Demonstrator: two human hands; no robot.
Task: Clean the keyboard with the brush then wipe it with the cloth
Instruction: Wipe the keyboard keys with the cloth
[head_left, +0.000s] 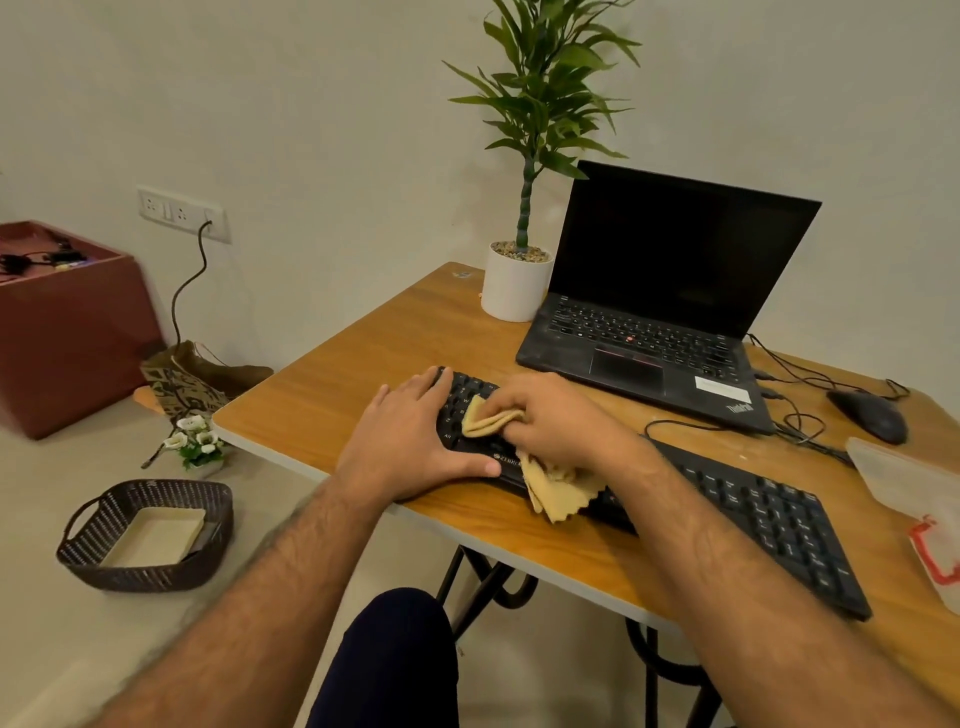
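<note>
A black full-size keyboard is shown lying diagonally on a wooden table, its left end toward the table's left edge and its numeric pad toward the near right. Its keys are dark with pale legends, and a maker's mark, only partly legible, is printed on the front lip near the left end. The left end is steadied by the left hand, which is laid flat with the fingers straight over the corner keys and the thumb stretched along the front lip. A tan cloth with a zigzag-cut edge is gripped by the right hand; the fingers are curled round a bunched fold that is pressed to the keys at the left part of the board, while the loose remainder is draped over the front lip onto the table. Both forearms are bare.

Behind the keyboard, an open black laptop with a dark screen is seen, and just beside its left side a potted plant in a white pot. A black mouse is placed to the right of the laptop, with cables trailing between them. A translucent plastic container is cut off at the right edge. On the floor to the left, a dark woven basket holding a cream tray is visible.
</note>
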